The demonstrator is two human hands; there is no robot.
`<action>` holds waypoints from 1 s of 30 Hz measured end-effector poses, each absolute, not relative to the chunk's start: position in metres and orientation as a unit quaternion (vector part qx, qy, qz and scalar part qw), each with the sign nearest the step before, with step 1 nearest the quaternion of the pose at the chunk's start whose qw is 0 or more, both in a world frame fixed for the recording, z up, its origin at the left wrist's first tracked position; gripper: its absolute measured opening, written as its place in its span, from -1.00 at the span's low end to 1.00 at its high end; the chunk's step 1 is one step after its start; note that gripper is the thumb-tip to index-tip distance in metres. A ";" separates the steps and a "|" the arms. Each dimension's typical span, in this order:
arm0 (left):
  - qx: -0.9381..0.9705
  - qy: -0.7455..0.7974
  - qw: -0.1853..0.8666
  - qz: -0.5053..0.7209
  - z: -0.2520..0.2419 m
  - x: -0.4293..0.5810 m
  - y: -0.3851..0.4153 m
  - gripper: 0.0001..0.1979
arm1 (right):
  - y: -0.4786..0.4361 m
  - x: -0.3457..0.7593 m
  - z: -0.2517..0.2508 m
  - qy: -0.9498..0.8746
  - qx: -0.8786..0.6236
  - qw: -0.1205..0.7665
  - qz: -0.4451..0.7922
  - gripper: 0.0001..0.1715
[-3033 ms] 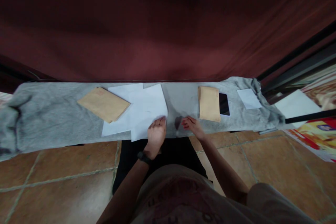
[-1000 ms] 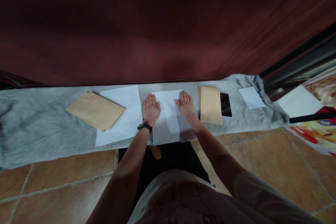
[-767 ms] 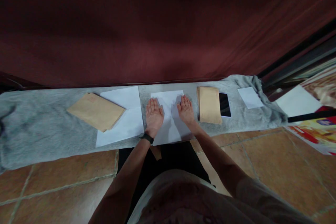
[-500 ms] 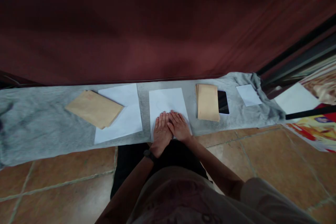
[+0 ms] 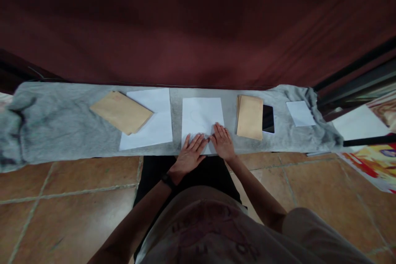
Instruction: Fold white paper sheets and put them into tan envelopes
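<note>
A white sheet of paper (image 5: 201, 114) lies on the grey cloth in front of me, its near end at the cloth's edge. My left hand (image 5: 192, 152) rests palm down on the sheet's near left part, fingers spread. On the near right side of the same sheet lies my right hand (image 5: 222, 142), also palm down with fingers apart. The thumbs point towards each other, and the hands are slightly apart. To the right of my right hand is a stack of brown envelopes (image 5: 250, 117), partly covering a dark-screened phone (image 5: 268, 119).
On the left, more brown envelopes (image 5: 120, 111) lie across white paper (image 5: 161, 126). A small white sheet (image 5: 300, 113) is at the right end of the grey cloth (image 5: 62, 128). A colourful printed sheet (image 5: 374, 165) shows at far right. A dark red surface (image 5: 198, 49) rises behind.
My hands have moved apart from the middle of the paper, left hand leftward and right hand rightward, and their fingers have spread. The camera view has shifted slightly.
</note>
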State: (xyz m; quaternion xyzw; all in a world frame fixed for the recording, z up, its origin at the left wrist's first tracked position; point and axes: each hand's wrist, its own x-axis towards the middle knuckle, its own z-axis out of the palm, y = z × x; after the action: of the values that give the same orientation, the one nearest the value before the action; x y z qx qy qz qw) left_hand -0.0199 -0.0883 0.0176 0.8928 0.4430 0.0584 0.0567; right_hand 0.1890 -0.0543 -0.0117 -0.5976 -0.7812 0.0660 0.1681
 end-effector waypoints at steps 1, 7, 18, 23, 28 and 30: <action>0.895 0.440 0.054 0.051 0.018 -0.019 -0.088 -0.42 | -0.053 0.190 -0.011 -0.781 -0.597 0.169 0.072 -0.32; 0.903 0.427 0.022 0.044 0.027 -0.013 -0.066 -0.39 | -0.037 0.196 0.000 -0.773 -0.605 0.174 0.074 -0.34; 0.881 0.466 0.068 0.049 0.021 0.005 -0.047 -0.28 | -0.034 0.174 0.006 -0.793 -0.578 0.145 0.128 -0.35; 0.883 0.462 0.060 0.057 0.017 0.008 -0.055 -0.30 | -0.046 0.163 -0.001 -0.795 -0.578 0.142 0.115 -0.36; 0.878 0.471 0.066 0.063 0.013 0.008 -0.056 -0.34 | -0.047 0.166 -0.005 -0.797 -0.579 0.145 0.092 -0.34; 0.877 0.472 0.068 0.067 0.012 0.006 -0.056 -0.33 | -0.047 0.170 -0.008 -0.793 -0.585 0.147 0.080 -0.34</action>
State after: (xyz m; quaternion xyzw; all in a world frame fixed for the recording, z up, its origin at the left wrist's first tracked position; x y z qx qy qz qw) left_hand 0.0061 -0.0561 0.0124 0.8766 0.4718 0.0668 0.0675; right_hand 0.1698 -0.0471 -0.0081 -0.5854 -0.7933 0.0802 0.1468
